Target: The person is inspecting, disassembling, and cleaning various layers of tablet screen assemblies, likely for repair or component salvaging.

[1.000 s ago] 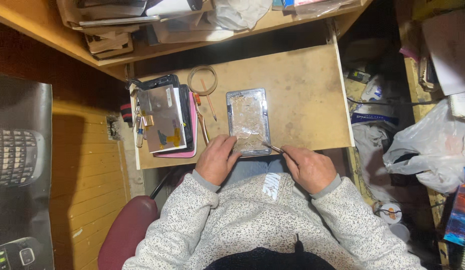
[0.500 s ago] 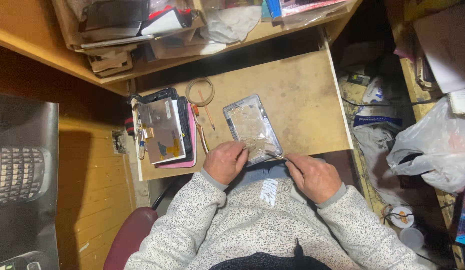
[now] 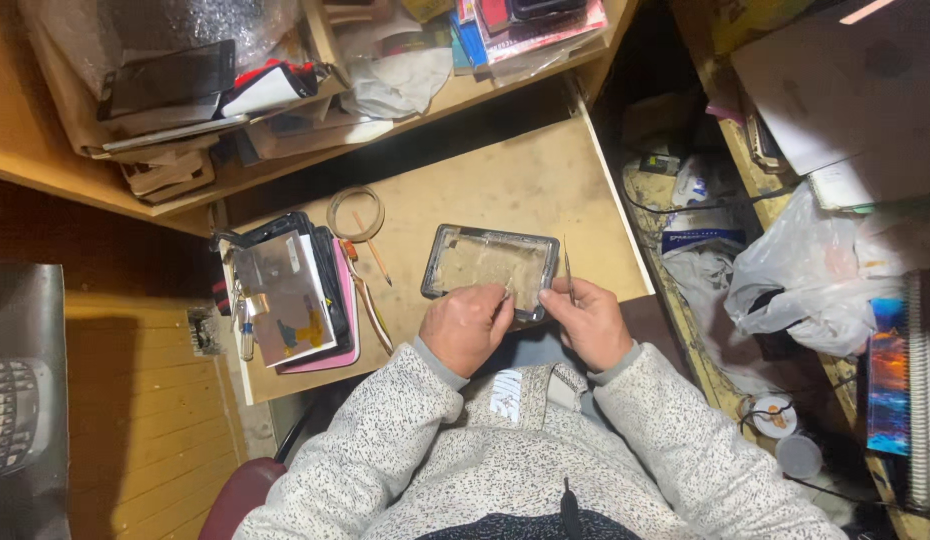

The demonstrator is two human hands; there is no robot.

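Note:
A dark-framed tablet screen panel lies on a pull-out wooden desk shelf, turned sideways with its long edge toward me. My left hand rests on the panel's near edge, fingertips pinching at something small there. My right hand touches the panel's near right corner and holds thin metal tweezers that point up and away from me. Both sleeves are speckled grey-white knit.
A stack of tablet parts and a pink case lies at the shelf's left. A tape ring and a small screwdriver sit beside it. Cluttered shelves stand behind; plastic bags and boxes crowd the right.
The panel has been rotated from upright to sideways. Both hands have stayed at its near edge, and the tweezers now point upward instead of lying across the panel's corner.

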